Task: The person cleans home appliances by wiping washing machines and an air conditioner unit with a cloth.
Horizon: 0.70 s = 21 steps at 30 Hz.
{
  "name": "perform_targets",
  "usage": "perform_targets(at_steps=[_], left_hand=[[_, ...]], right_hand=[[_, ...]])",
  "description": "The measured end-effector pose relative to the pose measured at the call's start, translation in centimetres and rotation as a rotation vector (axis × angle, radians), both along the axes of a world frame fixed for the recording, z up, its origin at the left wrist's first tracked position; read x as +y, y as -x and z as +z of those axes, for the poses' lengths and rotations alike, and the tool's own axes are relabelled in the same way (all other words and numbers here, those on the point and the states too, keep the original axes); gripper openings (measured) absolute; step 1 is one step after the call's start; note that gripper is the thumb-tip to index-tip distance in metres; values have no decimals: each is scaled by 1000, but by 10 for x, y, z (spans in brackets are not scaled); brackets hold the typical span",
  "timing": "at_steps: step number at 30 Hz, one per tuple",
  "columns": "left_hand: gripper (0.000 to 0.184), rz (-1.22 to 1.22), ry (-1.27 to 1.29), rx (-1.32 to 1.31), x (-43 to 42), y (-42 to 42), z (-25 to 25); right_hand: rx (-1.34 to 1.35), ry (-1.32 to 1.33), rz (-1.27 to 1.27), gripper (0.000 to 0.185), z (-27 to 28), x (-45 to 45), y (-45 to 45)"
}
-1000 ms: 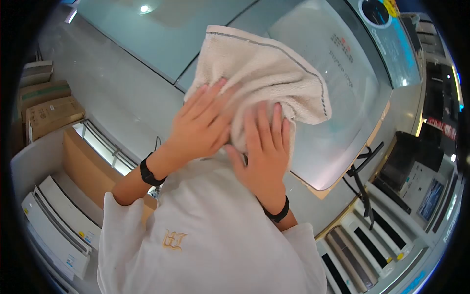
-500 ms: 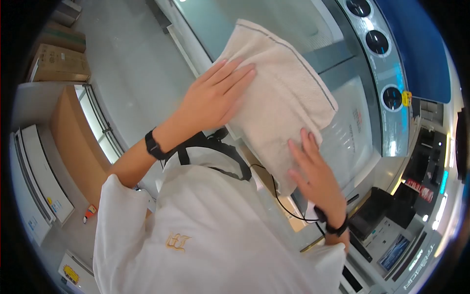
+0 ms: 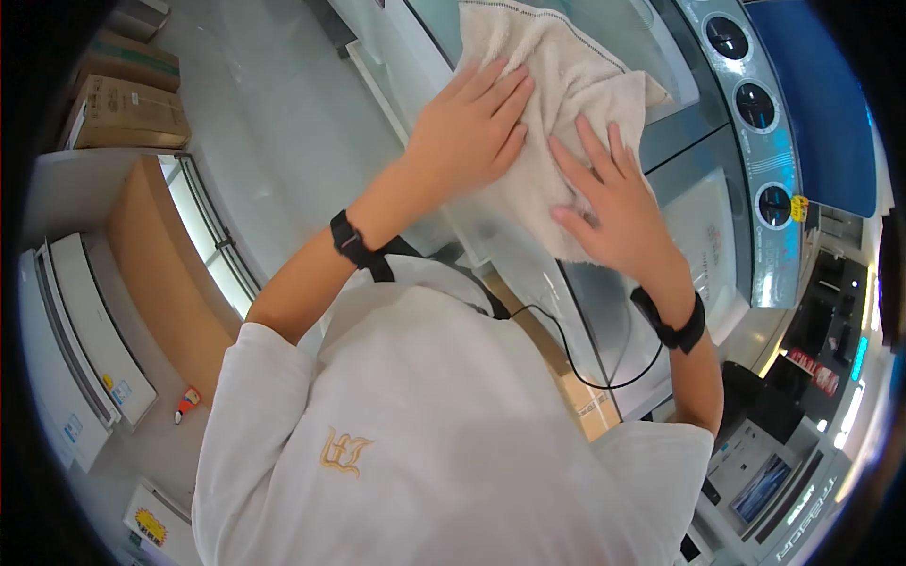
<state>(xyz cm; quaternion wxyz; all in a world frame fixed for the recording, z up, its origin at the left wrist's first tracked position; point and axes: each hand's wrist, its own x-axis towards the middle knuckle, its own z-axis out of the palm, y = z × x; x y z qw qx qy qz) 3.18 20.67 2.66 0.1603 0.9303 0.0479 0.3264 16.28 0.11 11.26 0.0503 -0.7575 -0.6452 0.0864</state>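
Observation:
A cream-white towel with a dark stitched line along one edge lies wrinkled on the glass-like top of a washing machine. My left hand rests flat on the towel's left part, fingers stretched out and slightly apart. On the lower right part of the cloth lies my right hand, its fingers spread. Both palms face down, and neither hand is closed round the fabric. Each wrist wears a black band. Beneath the towel, part of the machine's top is hidden.
Round dials line the machine's control panel on the right. A black cable loops near my body, above a cardboard box. More cardboard boxes stand far left. White appliances and an orange-brown panel are on the left.
Both hands have moved up and away from my body, pushing the towel along the machine's top. The towel has bunched into more folds, and my right hand is now closer to my left.

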Motion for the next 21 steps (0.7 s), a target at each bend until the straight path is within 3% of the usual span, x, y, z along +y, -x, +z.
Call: perform_targets(at_steps=[4, 8, 10, 12, 14, 16, 21], left_hand=[[47, -61, 63, 20, 2, 21, 3], [48, -66, -10, 38, 12, -8, 3], [50, -85, -69, 31, 28, -43, -6], [52, -105, -110, 102, 35, -63, 1], [52, -102, -148, 118, 31, -70, 5], [53, -61, -173, 94, 18, -54, -3], [52, -124, 32, 82, -5, 16, 8]], right_hand=[[-15, 41, -69, 62, -3, -24, 2], [-331, -1, -64, 60, -55, -37, -88], [-259, -119, -154, 59, -63, -10, -119], [-519, -51, 106, 59, -57, 8, -122], [-508, -11, 125, 60, -50, 24, -95], [-216, -18, -82, 61, -39, 22, -31], [76, 143, -204, 58, -4, -20, 14]])
